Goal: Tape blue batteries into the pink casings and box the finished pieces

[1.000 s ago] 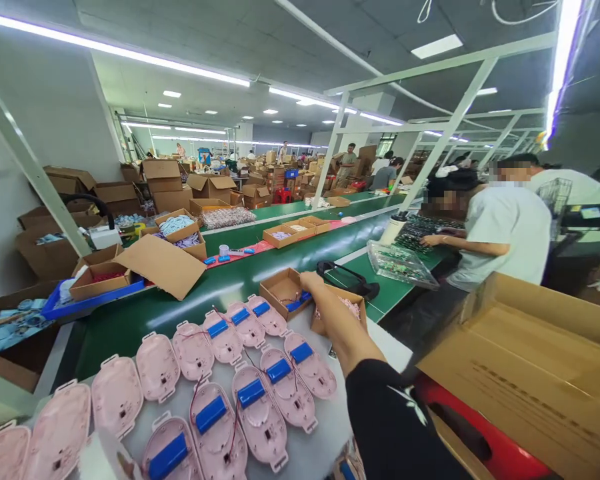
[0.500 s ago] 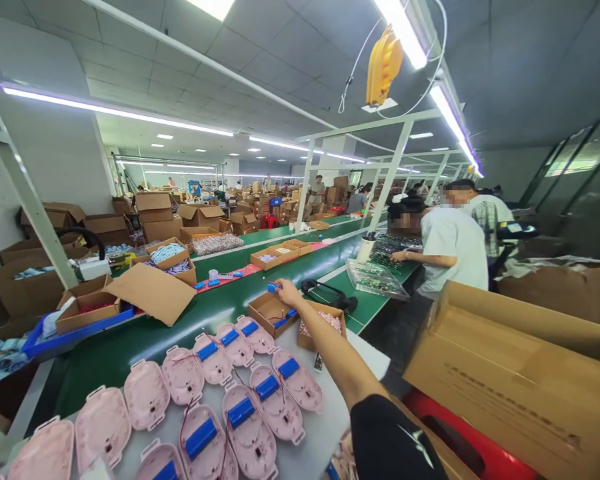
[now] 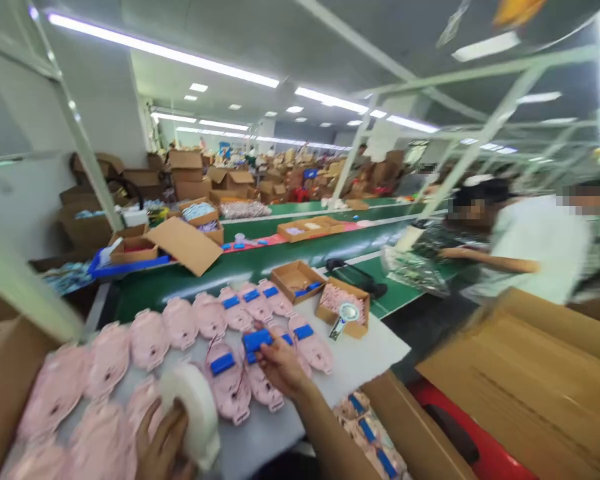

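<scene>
My right hand [image 3: 283,365] grips a blue battery pack [image 3: 257,340] above the pink plastic shells. My left hand [image 3: 161,437] is closed on a white roll [image 3: 193,407], which looks like tape, its fingers at the roll's centre. Pink shells [image 3: 147,339] lie in rows on the pale work surface. Several on the right hold blue packs with thin dark red wires, such as the shell [image 3: 316,350] at the row's end. Shells toward the left show no pack. Motion blur softens both hands.
Behind the shells stand a cardboard box [image 3: 285,270] with blue packs and a box of small pink parts [image 3: 335,300]. A green conveyor [image 3: 250,260] runs behind. At right are a large carton [image 3: 525,380], a red stool [image 3: 445,427] and a co-worker [image 3: 540,247] at the bench.
My right hand has come back from the cardboard box to above the shells with a blue battery pack. My left hand has come into view on the white roll. The view has shifted.
</scene>
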Tool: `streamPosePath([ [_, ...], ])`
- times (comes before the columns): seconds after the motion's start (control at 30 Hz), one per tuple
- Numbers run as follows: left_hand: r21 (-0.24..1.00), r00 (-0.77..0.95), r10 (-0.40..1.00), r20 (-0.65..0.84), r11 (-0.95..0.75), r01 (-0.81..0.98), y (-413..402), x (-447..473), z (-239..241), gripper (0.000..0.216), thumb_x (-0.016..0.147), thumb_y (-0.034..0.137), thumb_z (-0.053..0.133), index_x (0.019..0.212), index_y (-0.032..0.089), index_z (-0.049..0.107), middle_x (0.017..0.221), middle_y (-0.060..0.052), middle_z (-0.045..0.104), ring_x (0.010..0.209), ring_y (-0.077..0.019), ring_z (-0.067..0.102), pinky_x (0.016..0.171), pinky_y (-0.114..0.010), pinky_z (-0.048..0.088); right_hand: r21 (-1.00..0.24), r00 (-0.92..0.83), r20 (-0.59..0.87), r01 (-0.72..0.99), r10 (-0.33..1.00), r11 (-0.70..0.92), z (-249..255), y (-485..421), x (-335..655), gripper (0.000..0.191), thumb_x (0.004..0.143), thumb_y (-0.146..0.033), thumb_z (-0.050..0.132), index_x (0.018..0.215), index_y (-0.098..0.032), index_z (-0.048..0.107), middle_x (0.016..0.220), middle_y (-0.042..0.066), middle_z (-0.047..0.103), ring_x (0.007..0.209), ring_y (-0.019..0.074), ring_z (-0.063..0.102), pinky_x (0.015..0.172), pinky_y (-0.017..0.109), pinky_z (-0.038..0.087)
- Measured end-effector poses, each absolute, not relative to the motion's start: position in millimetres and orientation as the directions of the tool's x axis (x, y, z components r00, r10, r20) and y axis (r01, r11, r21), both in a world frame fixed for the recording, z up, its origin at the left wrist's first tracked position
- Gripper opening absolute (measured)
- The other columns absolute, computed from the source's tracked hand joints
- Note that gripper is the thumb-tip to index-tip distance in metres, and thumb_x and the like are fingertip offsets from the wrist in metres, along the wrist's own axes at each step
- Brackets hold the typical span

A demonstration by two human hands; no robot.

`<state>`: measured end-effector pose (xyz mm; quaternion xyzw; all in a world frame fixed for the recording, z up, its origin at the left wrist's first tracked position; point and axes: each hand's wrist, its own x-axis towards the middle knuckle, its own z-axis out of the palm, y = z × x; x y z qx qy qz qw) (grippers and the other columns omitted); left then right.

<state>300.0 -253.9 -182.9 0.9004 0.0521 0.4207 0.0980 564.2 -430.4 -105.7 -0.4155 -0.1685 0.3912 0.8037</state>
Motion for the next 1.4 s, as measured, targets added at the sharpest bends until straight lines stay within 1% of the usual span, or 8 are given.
streamPosePath([
  [0.13, 0.168, 0.740, 0.210, 0.639, -0.977, 0.132, -273.9, 288.1, -162.6, 0.045, 0.088, 0.011, 0.068, 0.131, 0.023, 0.069, 0.126, -0.011, 0.071, 0.141, -0.0412, 0.044, 0.105, -0.056, 0.055, -0.920, 0.567, -0.035, -0.340, 0.823, 0.196, -88.5, -446.1, 555.6, 0.065, 0.064, -0.055, 0.098, 0.114, -0.023, 0.072, 0.104, 0.007, 0.076, 0.076, 0.0172, 0.067, 0.070, 0.031, 0.055],
  [0.3, 0.192, 0.789, 0.241, 0.564, -0.968, 0.159, -292.3, 291.4, -143.0, 0.053, 0.090, 0.000, 0.061, 0.135, 0.026, 0.068, 0.128, -0.005, 0.071, 0.139, -0.0372, 0.043, 0.112, -0.053, 0.051, -0.999, 0.421, -0.050, -0.038, 0.906, -0.037, -67.4, -457.3, 543.9, 0.058, 0.066, -0.044, 0.098, 0.116, -0.025, 0.077, 0.105, 0.006, 0.078, 0.097, 0.0271, 0.074, 0.093, 0.044, 0.059],
  [0.53, 0.165, 0.806, 0.196, 0.558, -0.979, 0.123, -297.2, 298.0, -134.1, 0.049, 0.094, -0.002, 0.055, 0.131, 0.025, 0.071, 0.127, 0.000, 0.073, 0.129, -0.0313, 0.051, 0.119, -0.048, 0.040, -0.891, 0.257, -0.045, 0.427, 0.966, -0.155, -46.1, -448.3, 532.8, 0.018, 0.093, -0.037, 0.076, 0.103, -0.022, 0.075, 0.081, 0.001, 0.074, 0.075, 0.0191, 0.067, 0.071, 0.030, 0.049],
  [0.7, 0.110, 0.845, 0.186, 0.501, -0.982, 0.151, -294.6, 292.7, -138.4, 0.062, 0.088, -0.005, 0.055, 0.140, 0.027, 0.068, 0.133, 0.000, 0.071, 0.132, -0.0323, 0.050, 0.119, -0.048, 0.039, -0.924, 0.204, -0.097, 0.345, 0.974, -0.164, -62.6, -439.2, 530.5, 0.017, 0.096, -0.036, 0.069, 0.094, -0.019, 0.069, 0.082, 0.001, 0.070, 0.074, 0.0172, 0.066, 0.069, 0.028, 0.048],
  [0.83, 0.063, 0.846, 0.240, 0.476, -0.969, 0.240, -297.8, 288.8, -144.8, 0.064, 0.085, -0.003, 0.059, 0.141, 0.025, 0.066, 0.130, -0.003, 0.072, 0.099, -0.0234, 0.059, 0.100, -0.042, 0.047, -0.992, 0.320, -0.115, -0.090, 0.940, -0.091, -110.5, -432.9, 507.1, 0.047, 0.084, -0.044, 0.085, 0.121, -0.021, 0.068, 0.112, 0.007, 0.076, 0.100, 0.0235, 0.073, 0.089, 0.036, 0.058],
  [1.03, 0.218, 0.794, 0.349, 0.498, -0.936, 0.276, -311.2, 288.4, -149.1, 0.079, 0.067, 0.001, 0.083, 0.140, 0.027, 0.065, 0.124, 0.003, 0.074, 0.087, -0.0214, 0.047, 0.086, -0.041, 0.038, -0.805, 0.686, -0.085, -0.475, 0.722, 0.356, -147.2, -420.7, 487.7, 0.058, 0.077, -0.051, 0.092, 0.124, -0.026, 0.069, 0.122, 0.010, 0.077, 0.110, 0.0258, 0.075, 0.100, 0.043, 0.061],
  [1.2, 0.348, 0.775, 0.310, 0.550, -0.929, 0.124, -307.6, 269.2, -163.2, 0.059, 0.082, 0.000, 0.062, 0.135, 0.026, 0.068, 0.120, 0.002, 0.075, 0.089, -0.0221, 0.046, 0.093, -0.039, 0.036, -0.830, 0.824, 0.137, -0.207, 0.549, 0.517, -115.0, -379.6, 582.1, 0.061, 0.079, -0.050, 0.090, 0.130, -0.028, 0.062, 0.128, 0.010, 0.075, 0.118, 0.0257, 0.072, 0.103, 0.043, 0.059],
  [1.4, 0.325, 0.626, 0.417, 0.659, -0.908, 0.263, -281.0, 253.6, -170.6, 0.037, 0.090, 0.012, 0.067, 0.125, 0.021, 0.071, 0.118, -0.006, 0.073, 0.101, -0.0251, 0.053, 0.096, -0.037, 0.039, -0.972, 0.435, 0.019, 0.218, 0.900, -0.085, -125.6, -273.2, 657.6, 0.054, 0.082, -0.036, 0.077, 0.130, -0.020, 0.057, 0.117, 0.011, 0.076, 0.107, 0.0212, 0.072, 0.094, 0.038, 0.060],
])
